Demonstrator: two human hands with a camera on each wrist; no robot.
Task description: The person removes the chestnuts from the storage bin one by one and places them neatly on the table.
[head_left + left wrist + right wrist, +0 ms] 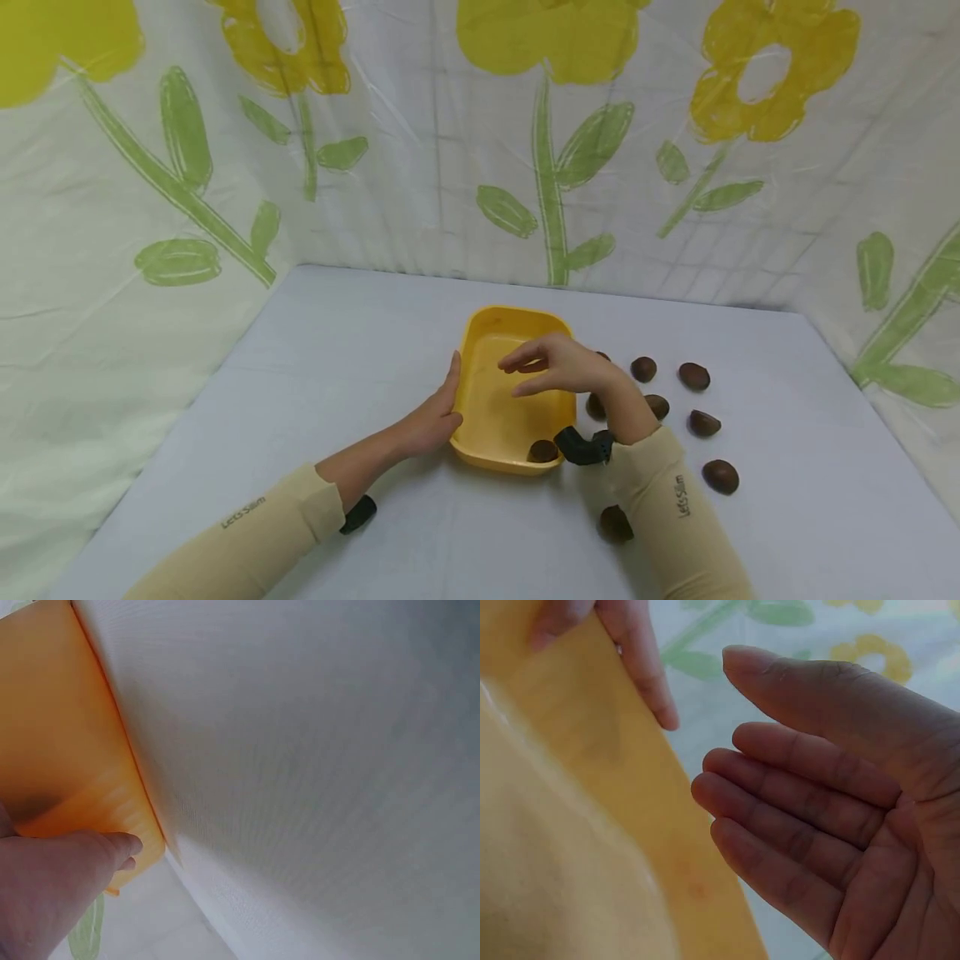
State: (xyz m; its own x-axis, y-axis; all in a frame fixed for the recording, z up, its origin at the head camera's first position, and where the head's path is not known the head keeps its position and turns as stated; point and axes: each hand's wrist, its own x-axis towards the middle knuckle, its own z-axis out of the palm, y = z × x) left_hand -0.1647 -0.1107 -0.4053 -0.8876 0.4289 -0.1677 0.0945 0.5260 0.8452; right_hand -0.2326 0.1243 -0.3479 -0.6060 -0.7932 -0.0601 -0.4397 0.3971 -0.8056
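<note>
Resting flat against the yellow tray's (480,421) outer wall, the left hand (435,417) has straight fingers, one chestnut (542,451) sits inside below the right hand (558,367), whose loose empty grip hovers, more chestnuts (693,376) scattered just right on the surface (300,400).

White table (315,350) w/ yellow-flower sheet backdrop (450,167).

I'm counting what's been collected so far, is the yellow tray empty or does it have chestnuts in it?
Not empty: one chestnut lies in the yellow tray, at its near corner. The others are on the table.
</note>
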